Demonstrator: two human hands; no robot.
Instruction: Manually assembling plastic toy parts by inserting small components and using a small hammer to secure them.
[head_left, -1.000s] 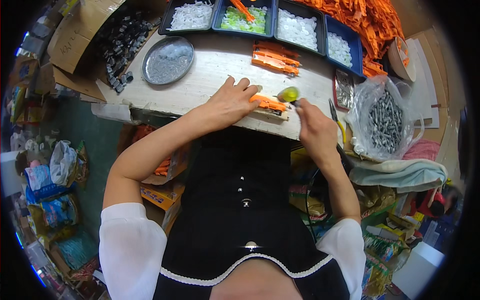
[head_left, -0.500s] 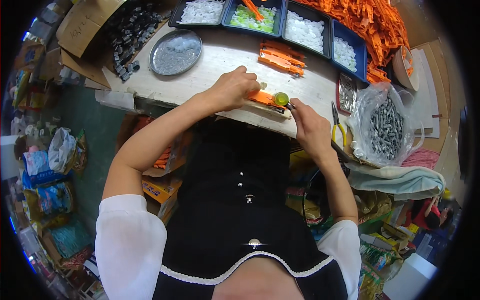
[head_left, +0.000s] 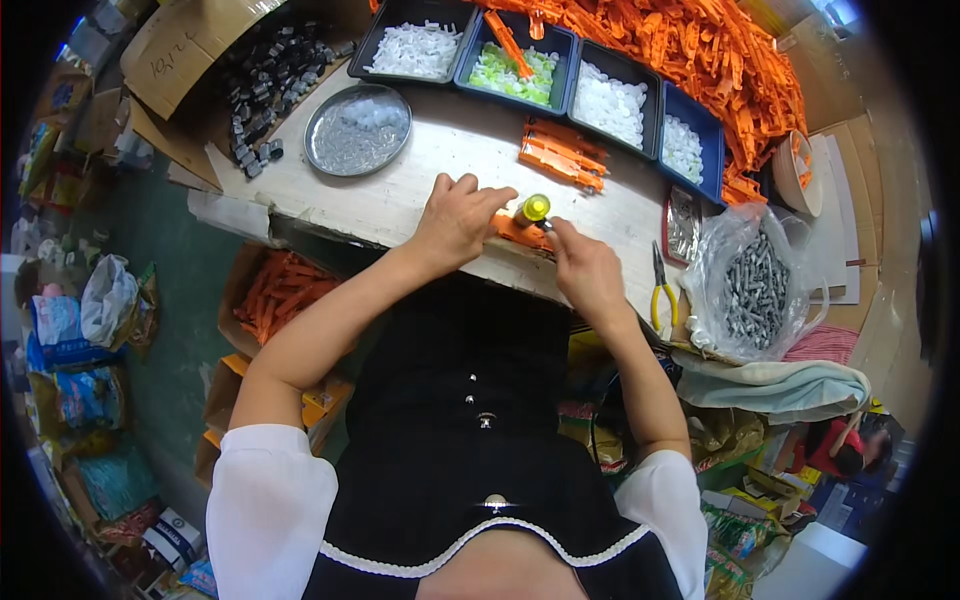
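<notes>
At the far left of the frame, bags and packets (head_left: 75, 330) lie on the green floor. In the upper left, a cardboard box (head_left: 185, 45) stands open beside a heap of dark grey parts (head_left: 265, 80). Below that, left of centre, a carton of orange pieces (head_left: 275, 295) sits under the edge of the counter (head_left: 440, 150). A round metal dish (head_left: 357, 129) rests on the counter's left part, holding a few clear bits.

Along the top centre runs a row of dark blue trays (head_left: 570, 70) with white and pale green pieces. A short stack of orange strips (head_left: 562, 157) lies just below the trays.

At centre, the left hand (head_left: 455, 222) presses down on an orange part (head_left: 520, 232) at the counter's near edge, fingers curled over it and thumb stretched towards a small yellow-green cap (head_left: 533, 208). The right hand (head_left: 588, 270) meets it from the right, fingers pinched closed at the cap's base; what exactly they grip cannot be told. The orange part lies flat between both hands, touching each.

Right of centre, yellow-handled pliers (head_left: 661, 290) lie on the counter. Beside them a clear plastic bag of grey screws (head_left: 752, 290) stands open. A large heap of orange parts (head_left: 720, 60) fills the upper right. A folded pale cloth (head_left: 775, 385) lies below the bag.
</notes>
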